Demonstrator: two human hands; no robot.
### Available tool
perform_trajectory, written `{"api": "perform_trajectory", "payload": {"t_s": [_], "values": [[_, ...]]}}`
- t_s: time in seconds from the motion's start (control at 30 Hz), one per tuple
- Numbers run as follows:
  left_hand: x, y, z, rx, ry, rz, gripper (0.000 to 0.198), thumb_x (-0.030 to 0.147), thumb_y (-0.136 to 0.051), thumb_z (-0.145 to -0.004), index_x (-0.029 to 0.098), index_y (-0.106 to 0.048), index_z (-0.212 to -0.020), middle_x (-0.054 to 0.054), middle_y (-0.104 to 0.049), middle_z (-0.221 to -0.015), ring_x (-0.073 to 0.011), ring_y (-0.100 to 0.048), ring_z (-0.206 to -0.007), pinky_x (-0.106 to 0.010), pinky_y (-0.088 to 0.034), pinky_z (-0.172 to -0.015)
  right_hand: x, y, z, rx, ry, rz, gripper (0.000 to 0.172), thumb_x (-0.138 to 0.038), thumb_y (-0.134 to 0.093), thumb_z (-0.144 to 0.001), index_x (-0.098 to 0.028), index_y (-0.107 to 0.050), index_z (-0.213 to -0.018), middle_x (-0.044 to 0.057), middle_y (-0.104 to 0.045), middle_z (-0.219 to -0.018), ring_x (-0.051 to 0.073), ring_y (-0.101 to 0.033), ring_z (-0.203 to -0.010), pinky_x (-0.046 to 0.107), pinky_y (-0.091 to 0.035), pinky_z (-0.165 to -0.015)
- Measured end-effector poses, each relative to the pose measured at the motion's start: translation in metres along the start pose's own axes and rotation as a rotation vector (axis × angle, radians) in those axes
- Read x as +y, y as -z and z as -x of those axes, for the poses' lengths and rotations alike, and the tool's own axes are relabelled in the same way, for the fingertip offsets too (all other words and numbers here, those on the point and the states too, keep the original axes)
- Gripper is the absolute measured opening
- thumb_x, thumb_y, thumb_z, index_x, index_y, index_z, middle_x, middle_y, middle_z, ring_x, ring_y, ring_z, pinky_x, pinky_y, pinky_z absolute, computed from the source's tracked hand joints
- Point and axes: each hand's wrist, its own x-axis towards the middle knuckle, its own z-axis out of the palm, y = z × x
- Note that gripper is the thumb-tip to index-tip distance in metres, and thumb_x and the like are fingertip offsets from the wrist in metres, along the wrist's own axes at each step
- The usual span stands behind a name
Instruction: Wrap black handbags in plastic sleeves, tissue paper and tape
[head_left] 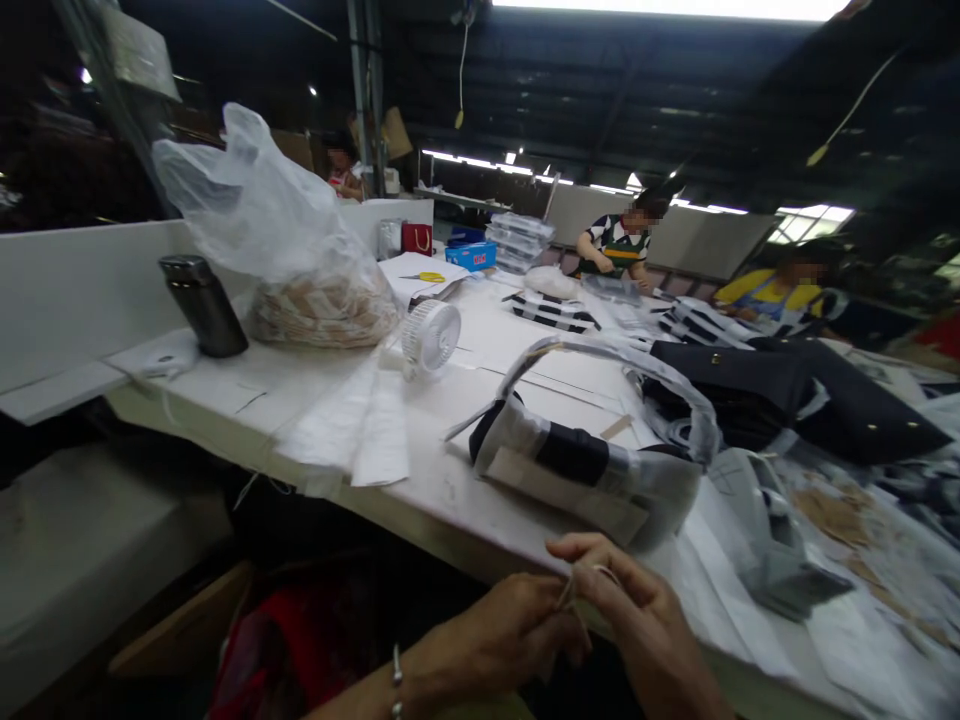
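My left hand [502, 625] and my right hand [634, 610] meet just off the front edge of the table, fingers closed and pinched together. Between them runs a thin pale cord [568, 592], part of it looped over the right fingers. Both hands appear to grip it; its ends are hidden. Close beyond them, a black-and-white handbag [574, 455] lies on the table, its arched handle covered in clear wrap. To the right of the handbag stands a grey tape dispenser [769, 545].
Left on the table [442, 430] are a dark tumbler [204, 305], a filled plastic bag [322, 300], a white fan [431, 338] and white sheets [382, 430]. Yellow scissors [430, 277] lie farther back. Dark bags [735, 390] crowd the right. Two people work across the table.
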Motion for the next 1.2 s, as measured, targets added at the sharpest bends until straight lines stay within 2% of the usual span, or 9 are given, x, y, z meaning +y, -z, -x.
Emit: {"api": "perform_trajectory", "payload": {"t_s": [0.13,0.23,0.37,0.5,0.77,0.83,0.93,1.03,1.2], "values": [[0.004,0.017,0.008,0.033,-0.064,0.003,0.02,0.026,-0.049,-0.094,0.017,-0.067,-0.091,-0.002,-0.065,-0.091,-0.0162,-0.06,-0.087,-0.027,-0.047,-0.085,-0.014,-0.02,-0.019,-0.035,-0.186,-0.397,0.036,-0.055,-0.068,-0.083,-0.019,-0.067,-0.078,0.002,-0.062,-0.068,0.014,-0.055,-0.063,0.025,-0.046,-0.058],[0.018,0.043,0.013,0.133,-0.152,-0.046,0.02,0.018,-0.056,-0.086,0.02,-0.067,-0.103,-0.003,-0.066,-0.106,-0.0186,-0.06,-0.1,-0.029,-0.046,-0.093,-0.023,-0.027,-0.035,-0.056,-0.154,-0.441,0.034,-0.05,-0.07,-0.084,-0.018,-0.062,-0.075,-0.003,-0.055,-0.057,0.009,-0.047,-0.054,0.021,-0.041,-0.055],[0.036,0.091,0.004,0.452,-0.162,-0.161,0.022,0.025,-0.053,-0.091,0.021,-0.066,-0.109,-0.004,-0.068,-0.106,-0.0194,-0.062,-0.1,-0.03,-0.046,-0.091,-0.045,-0.024,-0.069,-0.008,-0.124,-0.377,0.034,-0.046,-0.079,-0.076,-0.017,-0.064,-0.087,-0.003,-0.058,-0.065,0.006,-0.045,-0.049,0.02,-0.037,-0.048],[0.049,0.141,-0.034,0.747,-0.273,-0.318,0.02,0.025,-0.051,-0.092,0.019,-0.067,-0.103,-0.006,-0.07,-0.102,-0.0201,-0.063,-0.097,-0.031,-0.047,-0.089,-0.069,-0.022,-0.114,0.046,-0.142,-0.368,0.047,-0.041,-0.082,-0.067,-0.017,-0.062,-0.102,-0.002,-0.062,-0.069,0.006,-0.046,-0.046,0.019,-0.037,-0.044],[0.052,0.191,-0.105,0.527,-0.452,-0.44,0.049,0.003,-0.045,-0.081,0.023,-0.067,-0.12,-0.008,-0.064,-0.119,-0.0187,-0.064,-0.104,-0.031,-0.051,-0.09,-0.084,-0.018,-0.179,-0.216,-0.25,-0.219,0.03,-0.027,-0.078,-0.066,-0.016,-0.065,-0.091,-0.001,-0.064,-0.066,0.006,-0.047,-0.046,0.017,-0.037,-0.042],[0.052,0.198,-0.111,0.451,-0.528,-0.494,0.043,0.004,-0.052,-0.08,0.024,-0.071,-0.112,-0.008,-0.062,-0.127,-0.0205,-0.061,-0.113,-0.031,-0.05,-0.094,-0.085,-0.015,-0.187,-0.271,-0.275,-0.198,0.027,-0.025,-0.079,-0.066,-0.016,-0.067,-0.088,0.0,-0.064,-0.065,0.005,-0.047,-0.046,0.016,-0.037,-0.042],[0.053,0.208,-0.113,0.357,-0.5,-0.568,0.025,0.011,-0.058,-0.084,0.022,-0.075,-0.098,-0.004,-0.073,-0.102,-0.0176,-0.067,-0.094,-0.028,-0.051,-0.086,-0.084,-0.011,-0.196,-0.31,-0.28,-0.21,0.024,-0.022,-0.081,-0.065,-0.015,-0.069,-0.084,0.001,-0.065,-0.067,0.006,-0.05,-0.049,0.017,-0.04,-0.045],[0.053,0.212,-0.11,0.402,-0.446,-0.713,0.019,0.015,-0.057,-0.089,0.021,-0.074,-0.092,-0.002,-0.074,-0.086,-0.0152,-0.067,-0.079,-0.025,-0.05,-0.078,-0.08,-0.008,-0.198,-0.334,-0.295,-0.257,0.024,-0.026,-0.083,-0.066,-0.015,-0.072,-0.084,0.002,-0.067,-0.07,0.008,-0.055,-0.053,0.018,-0.044,-0.049],[0.044,0.198,-0.096,0.56,-0.44,-0.925,0.018,0.015,-0.047,-0.094,0.018,-0.065,-0.094,-0.006,-0.068,-0.092,-0.0185,-0.063,-0.086,-0.029,-0.048,-0.08,-0.076,-0.006,-0.184,-0.269,-0.231,-0.278,0.033,-0.025,-0.085,-0.062,-0.018,-0.074,-0.093,0.002,-0.072,-0.082,0.012,-0.064,-0.068,0.024,-0.052,-0.068]]}}
